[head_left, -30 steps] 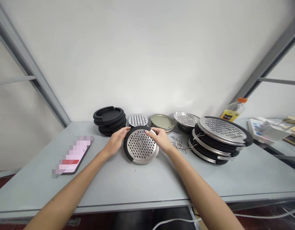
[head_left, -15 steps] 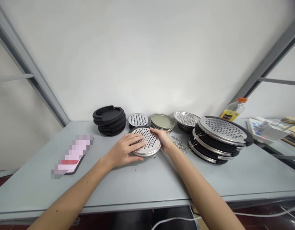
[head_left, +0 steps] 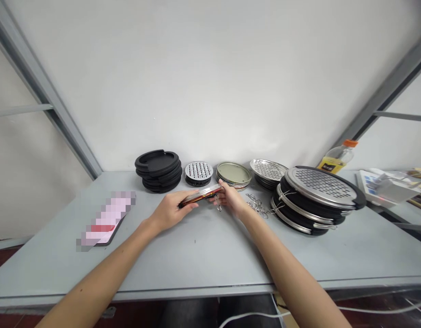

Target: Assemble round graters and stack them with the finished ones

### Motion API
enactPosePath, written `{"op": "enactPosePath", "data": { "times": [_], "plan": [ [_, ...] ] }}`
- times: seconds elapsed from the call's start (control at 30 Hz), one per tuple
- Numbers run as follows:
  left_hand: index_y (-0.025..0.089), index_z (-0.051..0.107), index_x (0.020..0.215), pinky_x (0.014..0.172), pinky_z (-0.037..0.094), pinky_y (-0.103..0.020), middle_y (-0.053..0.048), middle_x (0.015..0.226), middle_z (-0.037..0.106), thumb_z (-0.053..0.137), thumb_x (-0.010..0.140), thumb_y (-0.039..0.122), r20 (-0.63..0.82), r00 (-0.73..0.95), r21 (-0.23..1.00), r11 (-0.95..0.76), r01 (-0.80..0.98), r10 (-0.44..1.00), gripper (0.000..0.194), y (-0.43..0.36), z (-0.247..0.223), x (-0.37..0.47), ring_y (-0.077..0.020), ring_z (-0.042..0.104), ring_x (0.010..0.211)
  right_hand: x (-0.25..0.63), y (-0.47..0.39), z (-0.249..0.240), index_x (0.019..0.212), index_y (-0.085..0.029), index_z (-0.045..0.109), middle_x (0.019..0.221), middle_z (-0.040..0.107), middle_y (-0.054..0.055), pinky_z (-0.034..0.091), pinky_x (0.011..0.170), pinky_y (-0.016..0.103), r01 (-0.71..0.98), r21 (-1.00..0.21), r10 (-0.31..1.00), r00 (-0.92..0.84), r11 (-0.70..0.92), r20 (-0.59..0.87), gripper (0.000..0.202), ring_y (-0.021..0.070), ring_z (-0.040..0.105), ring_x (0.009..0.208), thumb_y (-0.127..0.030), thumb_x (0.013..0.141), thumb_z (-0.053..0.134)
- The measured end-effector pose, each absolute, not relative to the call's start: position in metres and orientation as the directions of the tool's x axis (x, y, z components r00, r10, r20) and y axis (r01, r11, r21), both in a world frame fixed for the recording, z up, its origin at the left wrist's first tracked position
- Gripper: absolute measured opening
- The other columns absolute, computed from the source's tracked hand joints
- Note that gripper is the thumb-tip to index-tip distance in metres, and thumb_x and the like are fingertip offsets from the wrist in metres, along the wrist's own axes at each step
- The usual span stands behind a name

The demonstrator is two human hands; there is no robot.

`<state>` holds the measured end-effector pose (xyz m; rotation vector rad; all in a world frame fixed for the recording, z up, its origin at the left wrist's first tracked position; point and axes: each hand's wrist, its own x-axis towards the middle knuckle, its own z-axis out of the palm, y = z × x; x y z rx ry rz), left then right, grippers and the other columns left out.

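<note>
A round, flat tin [head_left: 200, 195] with a silver rim is tipped nearly edge-on, just above the table. My left hand [head_left: 167, 210] grips its left side, thumb below and fingers over the far face. At the right end, my right hand [head_left: 232, 199] is closed round the rim with the fingers underneath. A small wire clip [head_left: 218, 203] hangs from the tin near those fingers. The tin's slotted top is turned away and hidden. Loose wire clips [head_left: 258, 207] lie to the right of my right hand.
Behind stand black rings [head_left: 159, 171] in a stack, small slotted discs [head_left: 199, 171], greenish round lids [head_left: 233, 173] and larger slotted lids [head_left: 269, 171]. Assembled black-rimmed tins [head_left: 316, 196] are piled at right, before a bottle [head_left: 338, 157]. A phone [head_left: 109, 218] lies left.
The tin was lying with its slotted face up under my left hand; now it is tilted up on edge. Both hands have shifted their hold, and the clip hangs in sight.
</note>
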<state>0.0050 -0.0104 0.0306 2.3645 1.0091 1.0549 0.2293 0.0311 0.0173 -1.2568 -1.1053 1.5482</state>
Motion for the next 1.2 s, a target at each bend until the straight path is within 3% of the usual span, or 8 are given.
{"op": "enactPosePath", "data": {
  "times": [0.1, 0.2, 0.27, 0.37, 0.57, 0.87, 1.0, 1.2],
  "plan": [
    [0.015, 0.063, 0.122, 0.066, 0.048, -0.024, -0.003, 0.089, 0.071, 0.052, 0.093, 0.043, 0.476, 0.409, 0.624, -0.626, 0.468, 0.779, 0.042, -0.009, 0.034, 0.004, -0.0157, 0.061, 0.07, 0.231, 0.03, 0.019, 0.083, -0.015, 0.065, 0.062, 0.069, 0.009, 0.048, 0.053, 0.031, 0.046, -0.992, 0.992, -0.041, -0.119, -0.121, 0.047, 0.0186, 0.058, 0.048, -0.056, 0.088, 0.044],
    [0.014, 0.066, 0.117, 0.064, 0.045, -0.023, -0.002, 0.085, 0.07, 0.051, 0.093, 0.043, 0.465, 0.366, 0.658, -0.591, 0.467, 0.807, 0.041, -0.008, 0.037, 0.003, -0.0156, 0.059, 0.07, 0.235, 0.028, 0.019, 0.083, -0.015, 0.068, 0.062, 0.068, 0.007, 0.048, 0.062, 0.033, 0.324, -0.937, 0.969, 0.157, 0.13, 0.189, 0.048, 0.0206, 0.06, 0.056, -0.057, 0.087, 0.045],
    [0.013, 0.066, 0.116, 0.066, 0.046, -0.023, -0.003, 0.088, 0.071, 0.052, 0.092, 0.044, 0.454, 0.348, 0.681, -0.571, 0.459, 0.821, 0.042, -0.008, 0.038, 0.003, -0.0171, 0.06, 0.074, 0.237, 0.027, 0.019, 0.09, -0.016, 0.07, 0.078, 0.072, 0.009, 0.049, 0.075, 0.035, 0.406, -0.867, 0.91, 0.165, 0.289, 0.381, 0.045, 0.023, 0.065, 0.075, -0.054, 0.088, 0.045],
    [0.013, 0.067, 0.116, 0.072, 0.048, -0.026, -0.005, 0.094, 0.072, 0.053, 0.091, 0.044, 0.44, 0.332, 0.715, -0.549, 0.433, 0.835, 0.043, -0.007, 0.04, 0.003, -0.0203, 0.063, 0.082, 0.234, 0.024, 0.021, 0.106, -0.017, 0.067, 0.11, 0.069, 0.01, 0.045, 0.092, 0.034, 0.326, -0.821, 0.86, 0.044, 0.468, 0.508, 0.04, 0.0232, 0.062, 0.104, -0.047, 0.09, 0.046],
    [0.012, 0.068, 0.112, 0.078, 0.049, -0.029, -0.007, 0.099, 0.071, 0.054, 0.091, 0.044, 0.436, 0.329, 0.749, -0.541, 0.383, 0.837, 0.041, -0.002, 0.038, -0.001, -0.0231, 0.063, 0.089, 0.23, 0.022, 0.025, 0.112, -0.019, 0.066, 0.118, 0.067, 0.007, 0.039, 0.102, 0.036, 0.119, -0.873, 0.875, -0.184, 0.473, 0.449, 0.04, 0.0224, 0.058, 0.113, -0.049, 0.09, 0.049],
    [0.011, 0.071, 0.102, 0.073, 0.051, -0.03, -0.008, 0.093, 0.071, 0.054, 0.09, 0.047, 0.4, 0.343, 0.838, -0.491, 0.237, 0.85, 0.042, -0.001, 0.038, 0.0, -0.0225, 0.065, 0.083, 0.233, 0.024, 0.023, 0.093, -0.021, 0.067, 0.087, 0.069, 0.002, 0.046, 0.08, 0.031, -0.213, -0.941, 0.91, -0.268, 0.264, 0.316, 0.033, 0.018, 0.061, 0.082, -0.051, 0.08, 0.064],
    [0.01, 0.07, 0.107, 0.07, 0.053, -0.03, -0.009, 0.092, 0.071, 0.052, 0.09, 0.05, 0.405, 0.321, 0.837, -0.488, 0.248, 0.856, 0.047, -0.001, 0.04, 0.003, -0.0231, 0.066, 0.082, 0.23, 0.024, 0.022, 0.085, -0.02, 0.065, 0.076, 0.065, 0.0, 0.045, 0.07, 0.027, -0.241, -0.941, 0.928, -0.231, 0.236, 0.292, 0.034, 0.0149, 0.058, 0.071, -0.052, 0.077, 0.067],
    [0.017, 0.054, 0.133, 0.099, 0.047, -0.035, -0.01, 0.129, 0.061, 0.058, 0.09, 0.042, 0.557, 0.197, 0.741, -0.589, 0.322, 0.807, 0.05, 0.0, 0.032, 0.003, -0.0255, 0.057, 0.118, 0.225, 0.021, 0.027, 0.078, -0.019, 0.063, 0.071, 0.064, -0.001, 0.044, 0.065, 0.026, -0.172, -0.941, 0.932, -0.171, 0.292, 0.321, 0.035, 0.0135, 0.056, 0.066, -0.054, 0.076, 0.068]
  ]
}}
